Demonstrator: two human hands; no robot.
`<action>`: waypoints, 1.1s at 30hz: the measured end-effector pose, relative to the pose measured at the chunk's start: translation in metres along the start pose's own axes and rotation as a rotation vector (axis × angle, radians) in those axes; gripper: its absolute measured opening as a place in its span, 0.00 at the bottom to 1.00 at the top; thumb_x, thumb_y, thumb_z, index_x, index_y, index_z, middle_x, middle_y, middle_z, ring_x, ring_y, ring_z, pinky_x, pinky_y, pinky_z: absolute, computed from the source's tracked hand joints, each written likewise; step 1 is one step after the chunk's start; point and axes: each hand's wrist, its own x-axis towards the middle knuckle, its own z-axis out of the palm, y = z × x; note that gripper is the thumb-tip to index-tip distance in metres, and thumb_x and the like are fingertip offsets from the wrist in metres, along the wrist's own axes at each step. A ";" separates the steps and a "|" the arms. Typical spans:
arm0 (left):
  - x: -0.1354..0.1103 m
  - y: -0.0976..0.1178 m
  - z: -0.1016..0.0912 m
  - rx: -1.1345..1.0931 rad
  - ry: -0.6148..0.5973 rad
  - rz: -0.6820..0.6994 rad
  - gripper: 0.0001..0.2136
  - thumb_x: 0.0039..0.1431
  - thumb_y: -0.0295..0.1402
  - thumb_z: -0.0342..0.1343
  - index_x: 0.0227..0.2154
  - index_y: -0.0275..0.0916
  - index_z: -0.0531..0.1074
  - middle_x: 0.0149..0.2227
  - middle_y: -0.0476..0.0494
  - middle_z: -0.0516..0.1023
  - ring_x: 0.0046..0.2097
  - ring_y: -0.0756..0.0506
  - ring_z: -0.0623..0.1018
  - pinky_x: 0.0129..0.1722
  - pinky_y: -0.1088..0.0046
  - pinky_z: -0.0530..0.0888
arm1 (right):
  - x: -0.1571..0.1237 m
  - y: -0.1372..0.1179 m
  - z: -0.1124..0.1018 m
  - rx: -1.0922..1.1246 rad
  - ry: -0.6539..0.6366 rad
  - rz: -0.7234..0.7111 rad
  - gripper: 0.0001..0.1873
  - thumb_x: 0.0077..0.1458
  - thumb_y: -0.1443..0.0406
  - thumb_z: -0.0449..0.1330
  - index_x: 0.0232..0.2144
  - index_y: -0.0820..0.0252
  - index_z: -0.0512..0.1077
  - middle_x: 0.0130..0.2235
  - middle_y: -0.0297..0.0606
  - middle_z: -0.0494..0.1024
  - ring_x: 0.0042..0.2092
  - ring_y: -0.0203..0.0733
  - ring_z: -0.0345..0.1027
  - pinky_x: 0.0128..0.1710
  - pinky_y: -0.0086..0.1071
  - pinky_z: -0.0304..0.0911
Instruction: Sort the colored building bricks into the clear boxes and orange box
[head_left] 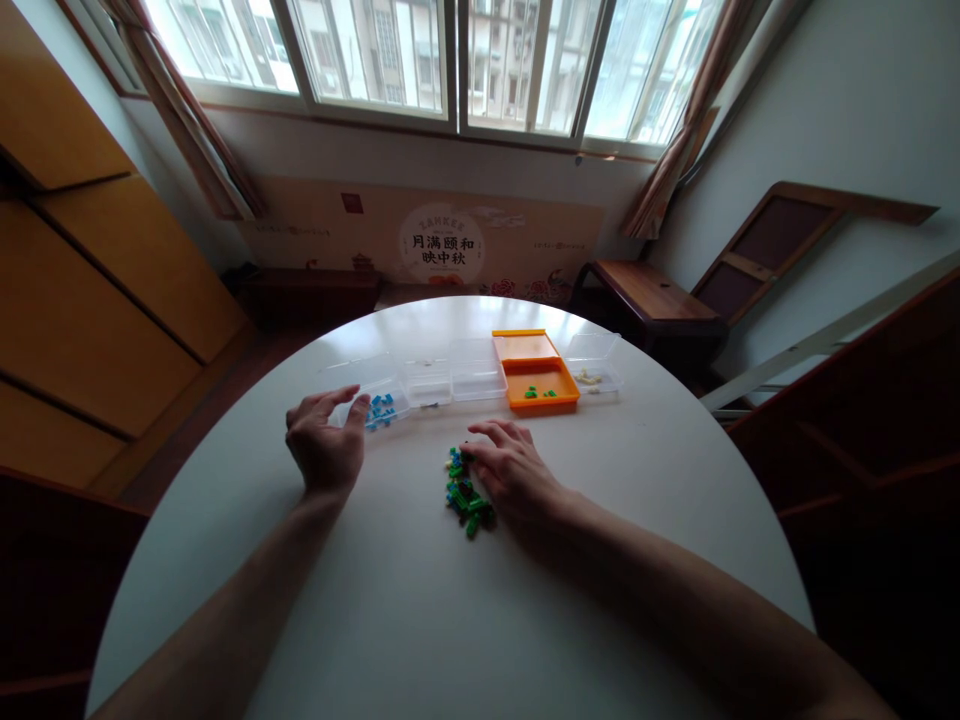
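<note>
My left hand (326, 440) is at the left end of the row of boxes, beside a clear plastic box (405, 408) that holds several blue toy bricks (381, 410). Its thumb and forefinger tips come close together over the box's near-left side; anything between them is too small to make out. My right hand (517, 470) reaches in from the right over a loose pile of small toy bricks (466, 495), mostly green with some blue. Its fingers are bent and slightly apart, with the tips at the pile's upper edge. The thumb is largely hidden.
An orange box (544, 403) with its lid raised holds several green bricks. Two clear boxes (478, 390) stand left of it, and another clear box (611, 388) with pale yellow pieces stands on its right. All rest on a round white table (405, 620). Windows are beyond.
</note>
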 end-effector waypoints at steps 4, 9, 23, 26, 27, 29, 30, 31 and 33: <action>-0.003 0.010 -0.004 -0.014 -0.015 0.104 0.10 0.57 0.40 0.58 0.33 0.38 0.78 0.35 0.42 0.78 0.40 0.41 0.74 0.44 0.62 0.69 | 0.001 0.000 0.000 0.044 0.040 0.028 0.14 0.58 0.69 0.56 0.45 0.56 0.74 0.55 0.42 0.69 0.58 0.49 0.57 0.57 0.48 0.51; -0.009 0.026 -0.010 -0.062 -0.101 0.278 0.06 0.57 0.36 0.58 0.32 0.40 0.78 0.34 0.44 0.77 0.40 0.42 0.73 0.44 0.63 0.68 | 0.004 -0.003 -0.001 0.060 0.050 0.052 0.15 0.55 0.73 0.57 0.44 0.57 0.74 0.55 0.43 0.70 0.57 0.49 0.58 0.57 0.48 0.52; -0.014 0.036 -0.011 -0.107 -0.177 0.481 0.02 0.56 0.31 0.59 0.32 0.41 0.76 0.33 0.46 0.78 0.39 0.43 0.73 0.44 0.62 0.68 | 0.007 -0.005 -0.001 0.086 0.053 0.062 0.07 0.55 0.71 0.59 0.35 0.58 0.76 0.48 0.40 0.73 0.51 0.45 0.62 0.54 0.43 0.53; -0.015 0.036 -0.012 -0.108 -0.196 0.479 0.02 0.56 0.31 0.59 0.32 0.42 0.77 0.33 0.46 0.78 0.40 0.43 0.73 0.44 0.62 0.67 | 0.008 -0.008 -0.004 0.092 0.039 0.080 0.06 0.55 0.70 0.60 0.34 0.58 0.76 0.47 0.40 0.74 0.51 0.45 0.62 0.53 0.43 0.53; -0.015 0.036 -0.012 -0.109 -0.201 0.482 0.03 0.56 0.31 0.59 0.32 0.42 0.77 0.33 0.46 0.78 0.40 0.44 0.73 0.44 0.62 0.67 | 0.008 -0.008 -0.005 0.094 0.035 0.081 0.05 0.55 0.70 0.60 0.34 0.59 0.76 0.47 0.40 0.74 0.51 0.45 0.62 0.53 0.43 0.53; -0.016 0.036 -0.012 -0.113 -0.207 0.488 0.03 0.57 0.32 0.59 0.32 0.43 0.76 0.33 0.46 0.78 0.39 0.44 0.73 0.43 0.62 0.67 | 0.009 -0.009 -0.005 0.096 0.032 0.077 0.05 0.55 0.69 0.60 0.34 0.59 0.76 0.46 0.40 0.74 0.51 0.46 0.62 0.53 0.44 0.53; -0.016 0.036 -0.012 -0.114 -0.211 0.487 0.02 0.56 0.32 0.59 0.32 0.43 0.76 0.33 0.46 0.78 0.39 0.44 0.73 0.44 0.62 0.67 | 0.009 -0.009 -0.005 0.097 0.032 0.075 0.04 0.55 0.69 0.60 0.34 0.59 0.76 0.47 0.41 0.73 0.51 0.46 0.62 0.53 0.44 0.53; -0.016 0.035 -0.012 -0.114 -0.218 0.484 0.02 0.56 0.32 0.59 0.32 0.43 0.76 0.33 0.47 0.78 0.40 0.44 0.73 0.44 0.62 0.67 | 0.008 -0.009 -0.005 0.099 0.033 0.072 0.04 0.55 0.69 0.60 0.34 0.59 0.75 0.47 0.41 0.73 0.51 0.46 0.62 0.53 0.44 0.53; -0.016 0.035 -0.012 -0.115 -0.232 0.478 0.02 0.56 0.32 0.59 0.32 0.43 0.76 0.33 0.47 0.78 0.40 0.43 0.73 0.44 0.62 0.67 | 0.008 -0.008 -0.005 0.103 0.031 0.067 0.03 0.55 0.69 0.61 0.34 0.59 0.75 0.46 0.40 0.73 0.50 0.46 0.62 0.53 0.44 0.53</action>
